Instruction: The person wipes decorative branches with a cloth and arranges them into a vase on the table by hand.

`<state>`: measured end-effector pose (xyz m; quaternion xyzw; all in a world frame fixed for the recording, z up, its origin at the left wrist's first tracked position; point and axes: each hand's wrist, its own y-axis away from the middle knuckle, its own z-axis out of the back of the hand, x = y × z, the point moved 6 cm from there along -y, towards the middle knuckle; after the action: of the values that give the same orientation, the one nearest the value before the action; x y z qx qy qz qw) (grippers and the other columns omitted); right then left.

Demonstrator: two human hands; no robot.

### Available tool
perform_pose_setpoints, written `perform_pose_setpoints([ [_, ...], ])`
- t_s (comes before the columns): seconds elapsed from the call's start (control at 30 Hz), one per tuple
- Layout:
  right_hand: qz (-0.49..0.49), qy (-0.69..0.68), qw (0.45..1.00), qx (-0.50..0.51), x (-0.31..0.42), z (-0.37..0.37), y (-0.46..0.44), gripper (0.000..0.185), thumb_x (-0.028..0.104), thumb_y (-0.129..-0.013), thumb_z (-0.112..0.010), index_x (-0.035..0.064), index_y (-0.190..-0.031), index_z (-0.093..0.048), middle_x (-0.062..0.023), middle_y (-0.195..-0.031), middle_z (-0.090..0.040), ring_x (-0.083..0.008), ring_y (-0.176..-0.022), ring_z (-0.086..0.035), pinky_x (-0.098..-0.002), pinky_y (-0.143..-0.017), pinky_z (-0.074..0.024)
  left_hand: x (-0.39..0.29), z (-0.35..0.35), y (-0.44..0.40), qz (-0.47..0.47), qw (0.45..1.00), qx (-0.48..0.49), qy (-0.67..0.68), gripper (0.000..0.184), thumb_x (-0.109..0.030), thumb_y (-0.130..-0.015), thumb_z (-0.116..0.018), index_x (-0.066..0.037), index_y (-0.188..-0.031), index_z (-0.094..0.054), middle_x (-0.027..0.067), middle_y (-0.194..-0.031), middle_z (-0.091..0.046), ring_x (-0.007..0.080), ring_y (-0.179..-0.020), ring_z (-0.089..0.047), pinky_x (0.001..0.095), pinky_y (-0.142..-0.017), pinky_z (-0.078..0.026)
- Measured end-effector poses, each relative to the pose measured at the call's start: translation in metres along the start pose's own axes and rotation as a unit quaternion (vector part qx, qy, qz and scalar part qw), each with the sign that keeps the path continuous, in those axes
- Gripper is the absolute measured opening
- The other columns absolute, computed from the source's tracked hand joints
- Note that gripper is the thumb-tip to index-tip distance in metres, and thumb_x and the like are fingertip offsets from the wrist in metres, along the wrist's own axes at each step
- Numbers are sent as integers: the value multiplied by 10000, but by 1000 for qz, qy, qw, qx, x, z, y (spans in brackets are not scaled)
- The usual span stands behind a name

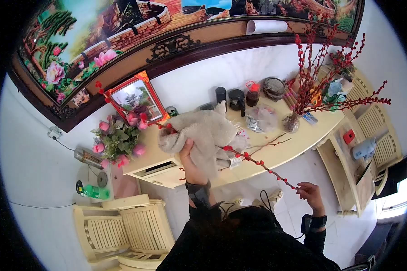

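Observation:
My left hand (192, 165) is closed on a grey-beige fluffy cloth (205, 131) that is bunched around a branch with red berries (269, 170). Part of the branch is hidden in the cloth, and a red-berried tip pokes out past its left side. Farther right, my right hand (310, 195) pinches the branch's bare lower end between the fingers. The branch slants across the front of the cream table (298, 142). Behind it, a thin loose twig (273, 142) lies on the tabletop.
A glass vase (292, 123) of red-berried branches stands at the table's right. Dark jars (236, 98) and a plastic bag (262, 118) sit along the back. At left are pink flowers (117, 140) and a framed picture (139, 99). A cream chair (126, 230) stands lower left.

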<state>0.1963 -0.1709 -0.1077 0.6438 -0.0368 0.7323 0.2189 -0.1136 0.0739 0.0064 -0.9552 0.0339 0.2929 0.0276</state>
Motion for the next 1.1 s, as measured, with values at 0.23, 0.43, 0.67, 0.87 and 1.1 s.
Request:
perform_pose_setpoints([
  [0.23,45,5,996,-80,2,19,5,88,22,-721,-580,-11,-788,-626,-62,-625,-572,-60,-476,-420,-191,-417,-314,-10,8,10,-30,988,-122,-87,482,-355,-843,-373,-34,-1202,-366,61,-1158,-456,187,-1057,-437,313,-900,-340],
  [0.43,67,53,992,-91,8,40,8,90,14,-706,-595,-19,-784,-628,-68,-617,-565,-74,-475,-434,-192,-417,-323,-23,15,-24,-50,991,107,60,481,-363,-836,-377,-39,-1192,-382,60,-1149,-465,185,-1041,-449,307,-887,-352],
  [0.67,99,128,983,-84,25,44,6,108,30,-696,-610,-27,-786,-628,-54,-598,-545,-82,-491,-439,-196,-425,-332,-34,15,-33,-51,990,129,14,470,-365,-827,-390,-41,-1166,-414,59,-1123,-488,178,-1009,-472,294,-863,-370],
  [0.87,82,155,979,-104,44,44,-2,93,4,-682,-597,-33,-761,-628,-56,-588,-542,-87,-491,-447,-199,-433,-347,-40,10,-32,2,999,-24,-43,400,-283,-833,-425,-56,-1162,-422,40,-1131,-480,156,-1032,-446,279,-875,-343],
  [1.1,59,161,983,-65,52,38,-15,95,3,-669,-595,-47,-746,-618,-62,-617,-544,-97,-507,-460,-202,-435,-347,-41,26,-31,-17,999,-3,-30,418,-291,-842,-419,-44,-1178,-393,60,-1138,-471,170,-1043,-435,267,-905,-316],
])
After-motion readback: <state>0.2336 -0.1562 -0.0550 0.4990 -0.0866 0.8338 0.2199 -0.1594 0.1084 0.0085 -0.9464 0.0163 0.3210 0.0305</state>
